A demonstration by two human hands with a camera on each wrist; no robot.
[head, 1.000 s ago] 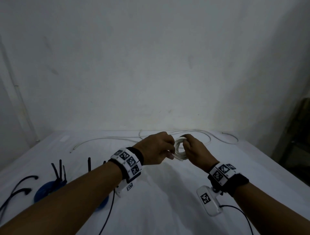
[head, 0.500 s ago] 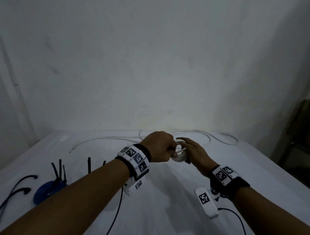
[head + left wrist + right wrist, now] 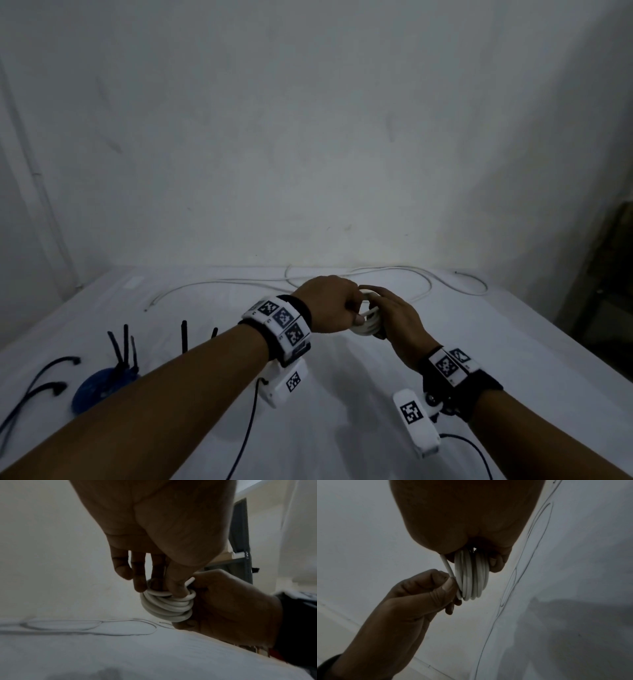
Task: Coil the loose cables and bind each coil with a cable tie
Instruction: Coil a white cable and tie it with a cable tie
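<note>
Left to right: black cables (image 3: 41,380) and a blue dish (image 3: 99,387) holding black ties (image 3: 124,346) lie on the white table (image 3: 342,394). Left hand (image 3: 329,305), fingers curled, pinches the free end of a white coil (image 3: 169,605). Right hand (image 3: 397,318) grips the coil above the table, fingers wrapped around its turns. A loose cable (image 3: 428,277) lies behind.

Smooth white plastic-sheathed cable coil (image 3: 169,608); matt white cloth tabletop (image 3: 342,394).
</note>
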